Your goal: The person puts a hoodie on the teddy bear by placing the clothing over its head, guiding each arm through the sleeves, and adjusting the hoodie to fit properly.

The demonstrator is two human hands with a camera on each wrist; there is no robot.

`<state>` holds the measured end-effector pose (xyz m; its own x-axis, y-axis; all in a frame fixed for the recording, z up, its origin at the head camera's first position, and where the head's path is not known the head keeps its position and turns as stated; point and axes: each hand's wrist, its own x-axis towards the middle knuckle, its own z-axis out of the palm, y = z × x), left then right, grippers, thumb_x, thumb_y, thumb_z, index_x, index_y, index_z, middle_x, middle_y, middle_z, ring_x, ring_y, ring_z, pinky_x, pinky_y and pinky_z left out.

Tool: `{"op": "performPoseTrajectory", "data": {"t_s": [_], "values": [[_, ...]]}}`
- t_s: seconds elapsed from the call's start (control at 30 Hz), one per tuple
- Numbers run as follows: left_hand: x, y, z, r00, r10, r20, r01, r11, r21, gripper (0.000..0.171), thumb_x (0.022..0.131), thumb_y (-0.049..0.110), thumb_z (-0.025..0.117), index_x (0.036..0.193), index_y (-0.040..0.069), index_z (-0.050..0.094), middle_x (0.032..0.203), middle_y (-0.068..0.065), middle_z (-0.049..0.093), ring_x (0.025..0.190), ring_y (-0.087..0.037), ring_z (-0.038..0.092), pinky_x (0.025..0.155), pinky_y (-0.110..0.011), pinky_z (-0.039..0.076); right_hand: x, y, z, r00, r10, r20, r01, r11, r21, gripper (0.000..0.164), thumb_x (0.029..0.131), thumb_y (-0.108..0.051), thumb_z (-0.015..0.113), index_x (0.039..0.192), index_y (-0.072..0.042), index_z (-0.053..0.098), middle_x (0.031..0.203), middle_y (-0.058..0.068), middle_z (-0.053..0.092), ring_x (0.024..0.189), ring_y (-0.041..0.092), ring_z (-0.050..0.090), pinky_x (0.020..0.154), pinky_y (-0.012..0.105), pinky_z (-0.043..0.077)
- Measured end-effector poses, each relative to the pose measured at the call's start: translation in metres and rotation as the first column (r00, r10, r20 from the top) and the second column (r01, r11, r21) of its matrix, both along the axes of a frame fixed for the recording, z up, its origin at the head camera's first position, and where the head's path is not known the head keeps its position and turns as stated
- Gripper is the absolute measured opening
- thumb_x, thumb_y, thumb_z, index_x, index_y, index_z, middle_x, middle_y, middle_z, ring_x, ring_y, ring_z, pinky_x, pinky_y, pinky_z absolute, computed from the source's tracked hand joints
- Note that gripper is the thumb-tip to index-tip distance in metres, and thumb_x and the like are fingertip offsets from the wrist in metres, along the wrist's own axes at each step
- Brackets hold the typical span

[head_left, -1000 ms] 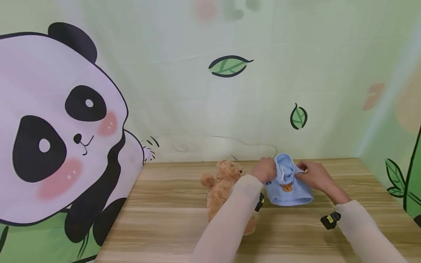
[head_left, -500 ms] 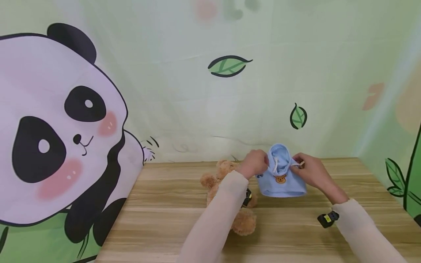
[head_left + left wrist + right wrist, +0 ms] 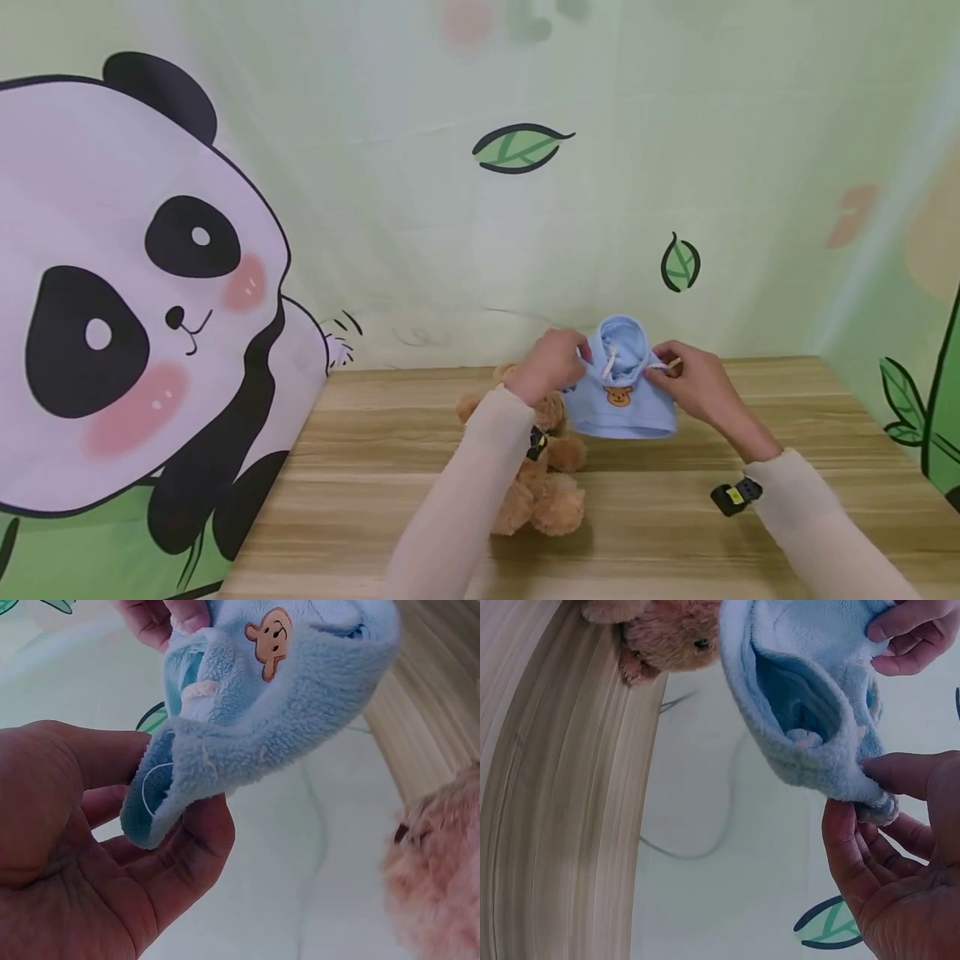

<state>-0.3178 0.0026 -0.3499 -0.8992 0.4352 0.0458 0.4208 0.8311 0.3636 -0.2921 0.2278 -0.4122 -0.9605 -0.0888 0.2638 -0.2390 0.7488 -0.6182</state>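
Note:
A small light-blue doll hoodie (image 3: pixel 626 417) with a bear-face patch (image 3: pixel 618 396) and white drawstrings hangs upright above the far part of the table, its hem toward me. My left hand (image 3: pixel 553 367) pinches one sleeve; in the left wrist view, thumb and fingers close on the fuzzy sleeve end (image 3: pixel 154 787). My right hand (image 3: pixel 696 379) pinches the opposite sleeve, seen in the right wrist view at the sleeve tip (image 3: pixel 877 806). Behind my left forearm lies a brown teddy bear (image 3: pixel 558 504), its head and body partly hidden by that arm.
The wood-grain table (image 3: pixel 360 483) ends at a pale green backdrop (image 3: pixel 405 250) with leaves and a large panda (image 3: pixel 247 367) printed on it. A small black device sits at each wrist.
Both hands have lifted the hoodie and carried it left, toward the teddy bear. My left forearm has shifted left, covering more of the bear's upper part and uncovering its legs.

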Motion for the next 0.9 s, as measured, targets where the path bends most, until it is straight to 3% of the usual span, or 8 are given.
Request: {"op": "performPoseTrajectory", "data": {"t_s": [0.27, 0.5, 0.63, 0.9], "values": [[0.008, -0.016, 0.009, 0.998, -0.045, -0.048, 0.047, 0.998, 0.034, 0.025, 0.088, -0.002, 0.054, 0.105, 0.005, 0.071, 0.104, -0.007, 0.070, 0.076, -0.014, 0.056, 0.060, -0.020, 0.046, 0.002, -0.014, 0.002, 1.000, 0.017, 0.021, -0.015, 0.997, -0.081, 0.035, 0.094, -0.020, 0.066, 0.120, 0.001, 0.060, 0.105, 0.021, 0.067, 0.083, 0.024, 0.064, 0.059, 0.027, 0.053], [0.017, -0.036, 0.015, 0.993, -0.049, -0.107, 0.050, 0.999, 0.004, 0.025, 0.091, -0.002, 0.053, 0.106, 0.006, 0.072, 0.111, -0.007, 0.070, 0.097, -0.019, 0.063, 0.079, -0.027, 0.052, 0.003, -0.031, -0.003, 0.997, 0.062, 0.042, -0.052, 0.980, -0.194, 0.031, 0.093, -0.019, 0.067, 0.118, 0.000, 0.060, 0.107, 0.020, 0.066, 0.082, 0.021, 0.067, 0.058, 0.026, 0.056], [0.020, -0.049, 0.014, 0.992, -0.044, -0.120, 0.046, 0.999, 0.009, 0.027, 0.091, -0.002, 0.052, 0.108, 0.005, 0.072, 0.112, -0.010, 0.069, 0.104, -0.023, 0.063, 0.085, -0.032, 0.053, 0.003, -0.039, -0.006, 0.995, 0.090, 0.043, -0.077, 0.968, -0.240, 0.032, 0.093, -0.018, 0.067, 0.119, 0.000, 0.060, 0.109, 0.021, 0.066, 0.081, 0.020, 0.067, 0.058, 0.026, 0.057], [0.022, -0.073, 0.007, 0.979, -0.045, -0.197, 0.052, 0.998, 0.035, 0.028, 0.088, -0.006, 0.053, 0.104, 0.004, 0.074, 0.101, -0.013, 0.068, 0.097, -0.028, 0.064, 0.085, -0.038, 0.053, 0.002, -0.056, -0.012, 0.987, 0.156, 0.045, -0.132, 0.933, -0.336, 0.030, 0.093, -0.013, 0.067, 0.117, 0.002, 0.060, 0.106, 0.020, 0.064, 0.077, 0.019, 0.068, 0.058, 0.030, 0.058]]}}
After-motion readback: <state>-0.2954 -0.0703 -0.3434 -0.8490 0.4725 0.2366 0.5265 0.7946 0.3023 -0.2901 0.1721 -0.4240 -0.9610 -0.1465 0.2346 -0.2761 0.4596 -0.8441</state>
